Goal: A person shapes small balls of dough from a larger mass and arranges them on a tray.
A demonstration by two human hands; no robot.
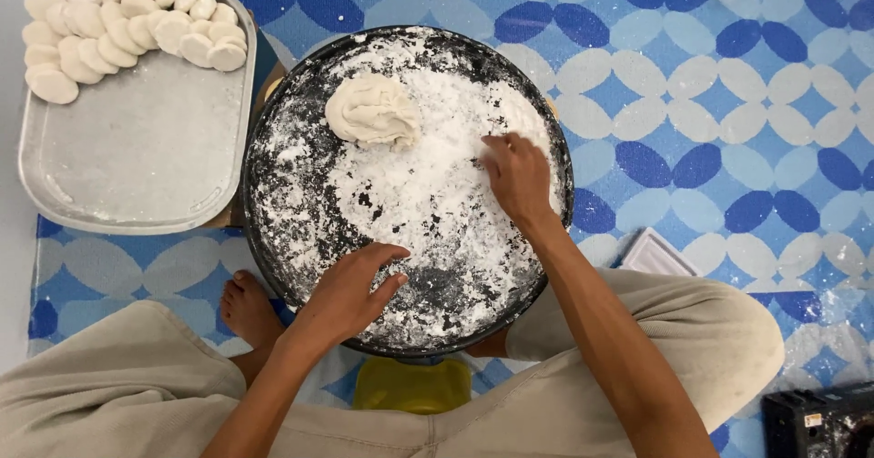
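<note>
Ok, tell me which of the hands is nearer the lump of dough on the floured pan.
Right. The right hand rests in the flour just right of the dough lump, slightly below it. The left hand sits farther away, near the pan's front edge.

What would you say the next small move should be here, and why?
Probably reach the right hand to the dough lump and pinch off a piece: both hands rest empty on the floured pan, and the tray holds shaped discs.
</note>
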